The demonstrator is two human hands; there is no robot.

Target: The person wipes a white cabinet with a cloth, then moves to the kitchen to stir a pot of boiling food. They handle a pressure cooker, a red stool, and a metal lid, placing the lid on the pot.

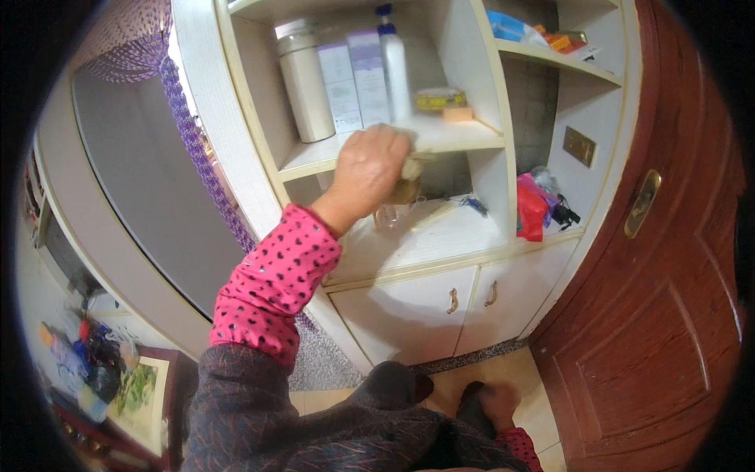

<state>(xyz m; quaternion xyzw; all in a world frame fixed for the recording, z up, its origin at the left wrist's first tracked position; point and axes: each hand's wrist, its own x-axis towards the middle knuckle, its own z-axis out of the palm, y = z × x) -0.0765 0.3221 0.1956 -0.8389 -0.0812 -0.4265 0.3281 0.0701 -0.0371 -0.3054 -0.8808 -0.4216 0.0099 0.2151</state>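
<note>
My left hand (373, 159) reaches to the front edge of the middle shelf (448, 143), its fingers curled round a greyish-beige cloth (413, 171) that hangs below the shelf edge. Behind it on the shelf stand a lidded cream-coloured canister (307, 85), two purple-and-white boxes (368, 76) and a white bottle with a blue pump (395, 74). A yellow tin or roll (439, 99) and a small orange block (458, 114) lie to their right. My right hand (500, 401) hangs low near my feet, blurred; its finger positions are unclear.
Below, a clear glass-like item (386, 217) and small blue things (473, 206) lie on the lower shelf. Bags (534, 206) fill the right compartment. Cabinet doors (407, 312) are closed beneath; a reddish-brown wooden door (660, 283) stands right, a purple beaded curtain (200, 147) left.
</note>
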